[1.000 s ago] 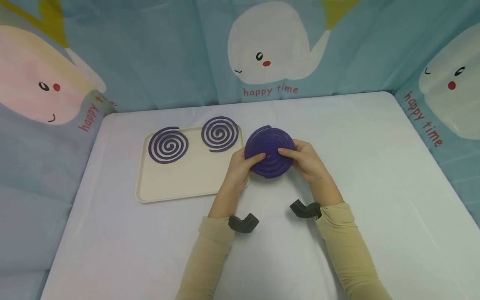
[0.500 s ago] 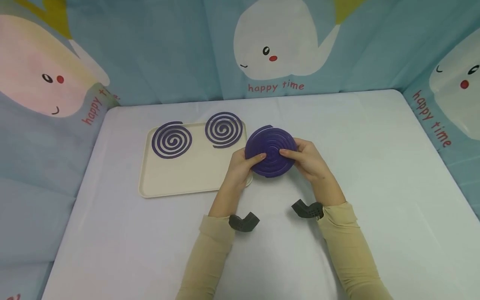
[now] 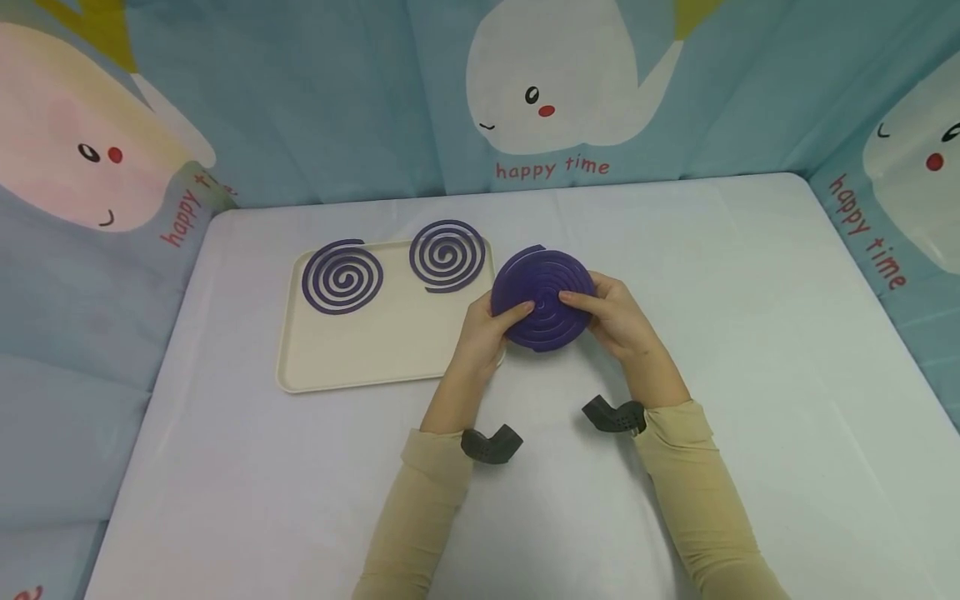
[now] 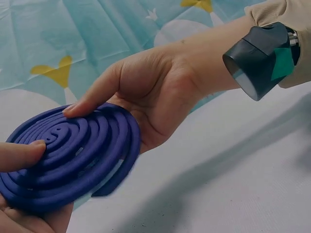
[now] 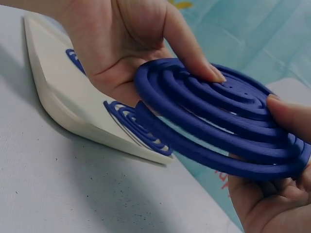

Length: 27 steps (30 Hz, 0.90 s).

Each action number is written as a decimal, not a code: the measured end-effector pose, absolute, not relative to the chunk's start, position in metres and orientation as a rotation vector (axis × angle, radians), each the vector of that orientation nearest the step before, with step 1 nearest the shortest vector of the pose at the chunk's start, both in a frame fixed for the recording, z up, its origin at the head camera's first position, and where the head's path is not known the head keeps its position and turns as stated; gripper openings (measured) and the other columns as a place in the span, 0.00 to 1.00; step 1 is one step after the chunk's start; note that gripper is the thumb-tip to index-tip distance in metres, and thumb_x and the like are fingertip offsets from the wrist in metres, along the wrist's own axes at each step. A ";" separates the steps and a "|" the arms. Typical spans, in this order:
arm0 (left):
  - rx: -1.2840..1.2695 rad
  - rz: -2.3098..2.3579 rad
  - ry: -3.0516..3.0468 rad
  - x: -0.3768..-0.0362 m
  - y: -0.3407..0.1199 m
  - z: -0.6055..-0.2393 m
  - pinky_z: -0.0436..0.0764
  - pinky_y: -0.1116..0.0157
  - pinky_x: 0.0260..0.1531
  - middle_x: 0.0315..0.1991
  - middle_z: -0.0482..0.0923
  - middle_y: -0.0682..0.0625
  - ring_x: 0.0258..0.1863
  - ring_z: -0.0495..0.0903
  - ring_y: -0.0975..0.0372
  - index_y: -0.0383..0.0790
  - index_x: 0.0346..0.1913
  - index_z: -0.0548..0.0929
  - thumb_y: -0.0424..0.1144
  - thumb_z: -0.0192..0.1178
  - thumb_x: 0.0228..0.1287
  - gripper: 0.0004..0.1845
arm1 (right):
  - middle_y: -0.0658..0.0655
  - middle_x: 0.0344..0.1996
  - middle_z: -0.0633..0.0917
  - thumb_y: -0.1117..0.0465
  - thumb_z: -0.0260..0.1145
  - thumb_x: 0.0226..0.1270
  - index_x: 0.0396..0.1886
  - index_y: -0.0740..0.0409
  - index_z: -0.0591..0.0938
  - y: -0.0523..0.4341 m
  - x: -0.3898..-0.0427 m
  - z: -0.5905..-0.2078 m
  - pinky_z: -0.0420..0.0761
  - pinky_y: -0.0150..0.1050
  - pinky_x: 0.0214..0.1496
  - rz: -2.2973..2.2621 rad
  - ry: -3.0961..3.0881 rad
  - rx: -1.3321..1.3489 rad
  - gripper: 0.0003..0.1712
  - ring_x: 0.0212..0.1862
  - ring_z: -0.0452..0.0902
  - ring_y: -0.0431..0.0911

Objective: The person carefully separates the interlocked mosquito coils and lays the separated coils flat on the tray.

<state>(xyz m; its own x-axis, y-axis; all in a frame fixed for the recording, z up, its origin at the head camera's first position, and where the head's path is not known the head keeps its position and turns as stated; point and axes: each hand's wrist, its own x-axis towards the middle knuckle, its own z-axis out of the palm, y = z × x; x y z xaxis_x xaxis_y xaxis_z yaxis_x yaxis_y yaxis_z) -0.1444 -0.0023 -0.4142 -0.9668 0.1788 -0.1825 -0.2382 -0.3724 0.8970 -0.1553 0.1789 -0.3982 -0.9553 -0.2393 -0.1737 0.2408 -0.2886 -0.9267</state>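
Observation:
Both hands hold a purple-blue disc of nested mosquito coils (image 3: 543, 330) above the table, just right of the tray. Its windings lie close together, with an end showing at the top and another at the bottom. My left hand (image 3: 480, 332) pinches the left edge, thumb on the upper face near the centre. From the right side my right hand (image 3: 618, 321) grips it the same way. Fingers of both hands are partly hidden beneath the disc. In the right wrist view, a gap opens along the outer winding of the coils (image 5: 194, 119) on the near side.
A cream tray (image 3: 360, 350) stands to the left on the white table (image 3: 750, 333). Two single coils lie across its far rim, a left coil (image 3: 342, 277) and a right coil (image 3: 447, 257). A blue curtain (image 3: 337, 100) with whale prints closes off the back and sides.
The head view has shifted slightly. Both hands keep their hold on the nested coils, and the thumbs stay near the centre with only slight movement.

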 end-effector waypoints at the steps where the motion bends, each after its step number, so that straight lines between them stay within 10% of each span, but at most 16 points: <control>1: -0.084 2.406 1.598 -0.144 -0.002 -0.414 0.74 0.67 0.56 0.57 0.72 0.33 0.58 0.74 0.49 0.22 0.60 0.68 0.22 0.59 0.58 0.25 | 0.51 0.34 0.85 0.79 0.55 0.62 0.38 0.57 0.81 0.179 -0.155 -0.398 0.81 0.31 0.43 -2.305 1.661 0.003 0.16 0.37 0.81 0.41; 27: -0.079 2.317 1.778 -0.142 0.003 -0.416 0.70 0.68 0.59 0.59 0.74 0.42 0.59 0.72 0.55 0.32 0.63 0.70 0.24 0.67 0.50 0.34 | 0.50 0.38 0.85 0.79 0.57 0.61 0.52 0.76 0.72 0.178 -0.157 -0.403 0.80 0.33 0.48 -2.299 1.765 -0.059 0.17 0.42 0.81 0.42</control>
<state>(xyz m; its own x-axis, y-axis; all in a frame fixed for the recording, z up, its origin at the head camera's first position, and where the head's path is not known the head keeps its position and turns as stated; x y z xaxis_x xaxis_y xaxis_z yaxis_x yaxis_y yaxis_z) -0.1420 0.0028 -0.4158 -0.9745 0.1403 -0.1751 -0.2054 -0.2444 0.9477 -0.1575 0.1784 -0.4029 -0.9699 -0.2149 -0.1146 0.1661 -0.2400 -0.9565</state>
